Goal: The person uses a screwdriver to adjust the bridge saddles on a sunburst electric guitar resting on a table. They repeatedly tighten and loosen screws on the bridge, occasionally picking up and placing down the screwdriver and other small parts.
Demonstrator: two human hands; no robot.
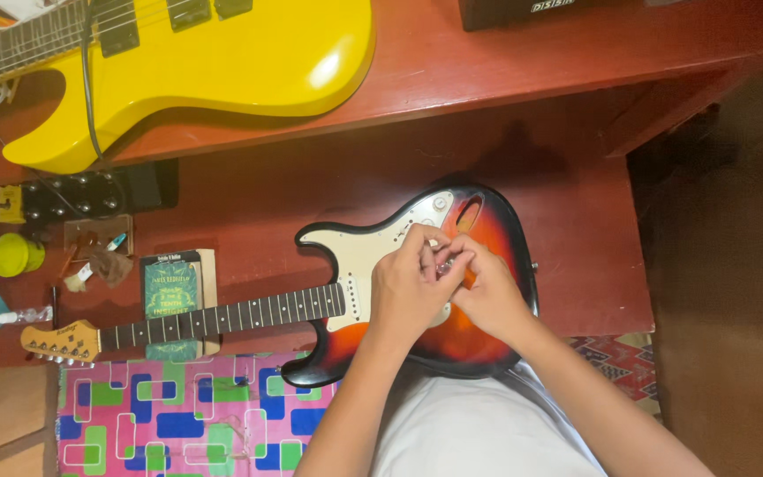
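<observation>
left hand (410, 287) / right hand (483, 296): bridge and knob area of sunburst guitar (479, 344) covered; small shiny part pinched between fingertips, too small to be identified
yellow guitar (222, 53): neck and upper body cut off at top and left edges
black box (532, 9): cut by top edge at bench's far edge
clutter at left edge: small items not identifiable

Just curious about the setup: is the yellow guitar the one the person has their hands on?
No, both hands rest on the sunburst guitar with the white pickguard, while the yellow guitar lies untouched on the upper shelf.
</observation>
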